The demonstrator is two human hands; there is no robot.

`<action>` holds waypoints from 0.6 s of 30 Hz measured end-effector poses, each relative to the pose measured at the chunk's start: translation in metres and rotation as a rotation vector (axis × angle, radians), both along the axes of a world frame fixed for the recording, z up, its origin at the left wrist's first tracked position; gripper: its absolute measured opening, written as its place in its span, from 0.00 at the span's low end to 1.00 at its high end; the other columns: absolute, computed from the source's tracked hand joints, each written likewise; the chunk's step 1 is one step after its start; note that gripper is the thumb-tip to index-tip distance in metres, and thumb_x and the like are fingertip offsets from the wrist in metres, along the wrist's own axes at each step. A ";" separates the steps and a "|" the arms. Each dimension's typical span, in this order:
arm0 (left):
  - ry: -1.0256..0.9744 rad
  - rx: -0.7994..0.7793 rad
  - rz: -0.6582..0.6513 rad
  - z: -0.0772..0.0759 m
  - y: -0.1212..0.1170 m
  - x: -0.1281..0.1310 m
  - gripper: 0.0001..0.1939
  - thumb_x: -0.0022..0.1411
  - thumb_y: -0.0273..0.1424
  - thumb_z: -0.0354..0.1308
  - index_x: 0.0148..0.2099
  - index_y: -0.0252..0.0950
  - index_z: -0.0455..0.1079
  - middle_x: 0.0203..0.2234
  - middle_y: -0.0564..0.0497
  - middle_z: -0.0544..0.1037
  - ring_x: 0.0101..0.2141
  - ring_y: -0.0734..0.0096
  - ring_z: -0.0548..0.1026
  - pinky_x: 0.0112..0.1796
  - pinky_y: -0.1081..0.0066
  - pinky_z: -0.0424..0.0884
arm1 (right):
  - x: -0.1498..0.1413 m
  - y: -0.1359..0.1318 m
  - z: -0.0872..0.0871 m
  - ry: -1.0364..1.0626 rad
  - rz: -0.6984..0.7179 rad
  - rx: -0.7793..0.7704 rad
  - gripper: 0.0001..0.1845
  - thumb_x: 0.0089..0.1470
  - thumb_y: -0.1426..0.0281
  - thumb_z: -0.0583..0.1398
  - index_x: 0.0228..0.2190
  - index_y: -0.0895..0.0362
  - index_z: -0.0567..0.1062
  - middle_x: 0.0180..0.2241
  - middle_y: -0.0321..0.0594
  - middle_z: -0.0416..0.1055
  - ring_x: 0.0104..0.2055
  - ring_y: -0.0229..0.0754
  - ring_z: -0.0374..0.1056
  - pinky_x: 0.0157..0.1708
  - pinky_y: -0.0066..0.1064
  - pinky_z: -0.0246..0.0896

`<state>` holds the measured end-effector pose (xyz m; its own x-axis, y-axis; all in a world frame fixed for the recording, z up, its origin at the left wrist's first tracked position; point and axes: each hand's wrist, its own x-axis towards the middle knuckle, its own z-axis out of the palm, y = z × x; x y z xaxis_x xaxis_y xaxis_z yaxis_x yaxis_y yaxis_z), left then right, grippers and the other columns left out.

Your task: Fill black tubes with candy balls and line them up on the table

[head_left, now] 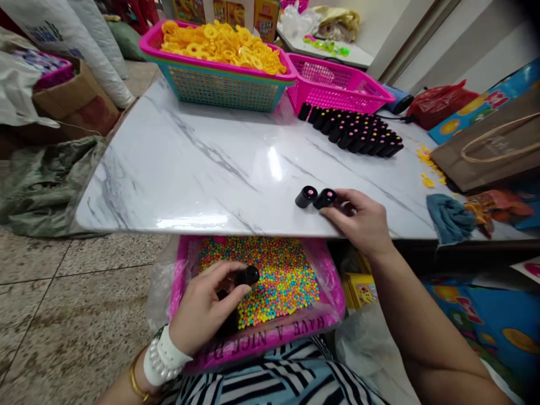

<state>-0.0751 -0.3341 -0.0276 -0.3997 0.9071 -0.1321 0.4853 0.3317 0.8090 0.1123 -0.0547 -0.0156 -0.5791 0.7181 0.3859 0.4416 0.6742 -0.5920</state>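
My right hand (361, 218) pinches a small black cylinder (325, 198) on the marble-patterned table. A pink piece shows inside its top. Close to its left stands another black cylinder (306, 197), also with a pink piece in it. Over the pink basket (337, 292) in my lap, my left hand (211, 304) is closed around a black tube (248, 275), its round end facing up. Many small multicoloured beads (287, 281) fill the basket. A block of many black cylinders (358, 132), with pink and yellow centres, stands farther back on the table.
A basket (219, 84) heaped with yellow plastic pieces (228, 45) stands at the table's back left. Beside it is a pink basket (337, 84). On the right are a brown paper bag (493, 146), a blue cloth (449, 218) and scattered yellow pieces (428, 180).
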 end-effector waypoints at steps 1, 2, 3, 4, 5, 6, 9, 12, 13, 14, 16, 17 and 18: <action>-0.117 -0.013 0.036 0.002 0.001 0.002 0.15 0.62 0.38 0.57 0.49 0.39 0.69 0.38 0.50 0.76 0.36 0.70 0.74 0.38 0.67 0.72 | 0.000 -0.004 0.000 0.025 -0.020 0.045 0.21 0.49 0.64 0.66 0.46 0.54 0.74 0.35 0.39 0.74 0.31 0.41 0.68 0.32 0.36 0.67; -0.238 -0.024 0.067 0.003 0.001 0.003 0.16 0.61 0.38 0.58 0.49 0.38 0.69 0.37 0.51 0.76 0.35 0.71 0.74 0.37 0.68 0.71 | 0.001 -0.013 0.000 0.061 -0.046 0.105 0.24 0.50 0.65 0.66 0.49 0.54 0.73 0.37 0.40 0.74 0.32 0.42 0.68 0.34 0.38 0.68; -0.354 -0.035 0.088 0.004 0.001 0.004 0.16 0.60 0.37 0.59 0.49 0.37 0.69 0.36 0.51 0.76 0.35 0.72 0.74 0.37 0.69 0.71 | 0.003 -0.026 0.002 0.097 -0.056 0.171 0.26 0.50 0.67 0.66 0.52 0.53 0.71 0.39 0.41 0.74 0.35 0.44 0.69 0.36 0.39 0.68; -0.457 -0.049 0.098 0.004 0.002 0.005 0.16 0.59 0.37 0.60 0.48 0.36 0.69 0.35 0.50 0.76 0.35 0.72 0.74 0.37 0.70 0.71 | 0.005 -0.041 0.004 0.121 -0.024 0.227 0.28 0.50 0.70 0.66 0.53 0.51 0.70 0.41 0.42 0.73 0.37 0.45 0.69 0.40 0.41 0.68; -0.540 -0.067 0.104 0.005 0.002 0.006 0.16 0.58 0.36 0.60 0.47 0.35 0.69 0.35 0.50 0.76 0.34 0.73 0.73 0.35 0.71 0.71 | 0.006 -0.057 0.005 0.123 0.064 0.256 0.29 0.51 0.72 0.65 0.55 0.50 0.69 0.42 0.42 0.73 0.40 0.46 0.70 0.43 0.42 0.68; -0.601 -0.081 0.108 0.005 0.003 0.007 0.16 0.58 0.36 0.61 0.47 0.34 0.68 0.34 0.50 0.76 0.32 0.75 0.73 0.33 0.73 0.70 | 0.006 -0.074 0.005 0.097 0.208 0.241 0.31 0.51 0.72 0.65 0.56 0.49 0.67 0.44 0.42 0.73 0.44 0.48 0.70 0.46 0.43 0.68; -0.671 -0.089 0.111 0.005 0.007 0.012 0.17 0.58 0.36 0.61 0.47 0.34 0.66 0.31 0.52 0.74 0.27 0.79 0.70 0.27 0.76 0.67 | -0.003 -0.113 -0.003 -0.033 0.605 0.037 0.36 0.55 0.69 0.62 0.62 0.52 0.57 0.54 0.46 0.67 0.53 0.49 0.66 0.51 0.42 0.68; -0.669 -0.090 0.101 0.005 0.011 0.017 0.18 0.60 0.39 0.60 0.48 0.35 0.64 0.23 0.59 0.69 0.21 0.80 0.65 0.22 0.78 0.61 | -0.019 -0.129 -0.017 -0.065 0.751 -0.025 0.29 0.60 0.72 0.57 0.61 0.56 0.59 0.57 0.49 0.65 0.57 0.47 0.64 0.54 0.42 0.66; -0.666 -0.096 0.096 0.005 0.012 0.017 0.19 0.60 0.40 0.59 0.48 0.36 0.62 0.21 0.60 0.67 0.20 0.80 0.64 0.21 0.79 0.60 | -0.023 -0.130 -0.020 -0.063 0.805 -0.023 0.25 0.60 0.74 0.55 0.58 0.56 0.63 0.55 0.49 0.67 0.55 0.46 0.65 0.54 0.41 0.66; -0.654 -0.104 0.091 0.004 0.012 0.017 0.19 0.61 0.41 0.58 0.49 0.36 0.61 0.20 0.61 0.66 0.19 0.80 0.64 0.20 0.79 0.59 | -0.026 -0.130 -0.023 -0.075 0.859 -0.038 0.21 0.60 0.75 0.55 0.55 0.57 0.66 0.52 0.48 0.69 0.53 0.45 0.66 0.52 0.39 0.67; -0.583 -0.132 0.061 0.003 0.009 0.016 0.20 0.61 0.42 0.57 0.50 0.36 0.61 0.20 0.61 0.67 0.19 0.78 0.65 0.21 0.78 0.60 | -0.028 -0.128 -0.027 -0.125 0.933 -0.099 0.16 0.60 0.73 0.56 0.50 0.59 0.69 0.45 0.47 0.73 0.48 0.43 0.69 0.47 0.37 0.70; -0.522 -0.144 0.039 0.003 0.005 0.014 0.20 0.62 0.42 0.57 0.51 0.36 0.61 0.21 0.60 0.69 0.21 0.77 0.67 0.22 0.77 0.62 | -0.028 -0.125 -0.030 -0.166 0.952 -0.117 0.15 0.60 0.72 0.56 0.49 0.60 0.69 0.43 0.47 0.73 0.46 0.43 0.69 0.45 0.37 0.70; -0.439 -0.153 0.011 0.003 0.001 0.012 0.21 0.62 0.43 0.56 0.51 0.36 0.61 0.22 0.58 0.71 0.22 0.76 0.69 0.24 0.76 0.64 | -0.028 -0.123 -0.033 -0.210 0.961 -0.110 0.16 0.59 0.71 0.57 0.49 0.60 0.69 0.43 0.47 0.72 0.45 0.44 0.69 0.44 0.37 0.70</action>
